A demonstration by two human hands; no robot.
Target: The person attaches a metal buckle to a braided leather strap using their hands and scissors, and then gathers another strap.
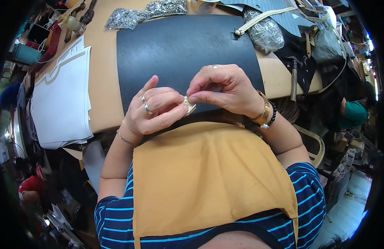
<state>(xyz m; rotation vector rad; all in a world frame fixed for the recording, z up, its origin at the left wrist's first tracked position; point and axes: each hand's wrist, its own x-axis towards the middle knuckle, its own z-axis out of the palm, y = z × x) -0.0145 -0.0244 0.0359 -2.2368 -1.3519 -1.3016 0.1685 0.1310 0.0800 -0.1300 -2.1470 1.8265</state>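
Note:
My left hand [154, 110] holds a small pale, gold-toned piece [191, 108] between its thumb and fingers, over the near edge of the black mat [167, 50]. Most of the piece is covered by the fingertips, so its kind does not show. From the right, my right hand [225, 89] comes in with thumb and forefinger pinched together at the upper side of that piece. Whether those fingertips grip the piece itself or something tiny on it is hidden.
White paper sheets [61, 99] lie left of the mat. Beyond it are clear bags of shiny metal parts [125, 18], and another such bag [266, 33] with a cream strap [264, 20] across it. A hammer [294, 79] lies at the right. Other people sit farther off on both sides.

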